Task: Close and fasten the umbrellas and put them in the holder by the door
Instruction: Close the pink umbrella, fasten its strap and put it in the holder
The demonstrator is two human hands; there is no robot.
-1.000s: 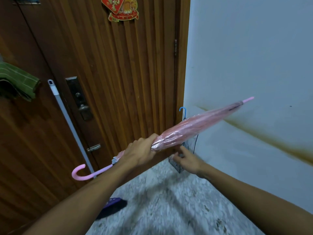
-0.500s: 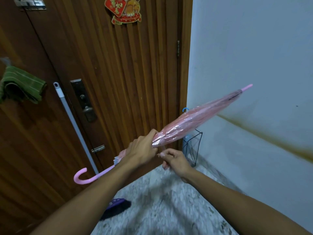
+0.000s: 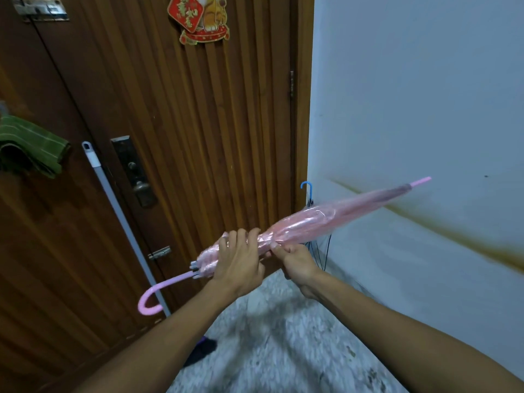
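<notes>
A: Your left fingers (image 3: 241, 235) were curled over the folded canopy of the pink umbrella (image 3: 306, 222). Why there?

B: Likely to pin the pleats so they couldn't spring loose. Your left hand (image 3: 239, 262) clamped it near the crook handle.

A: And your right hand (image 3: 296, 263)?

B: Pinched shut on something at the canopy's edge, probably the strap; too small to tell. The tip pointed toward two o'clock, over the wire holder (image 3: 319, 251) in the corner by the door (image 3: 198, 137), where a blue-handled umbrella (image 3: 307, 190) already stood.
</notes>
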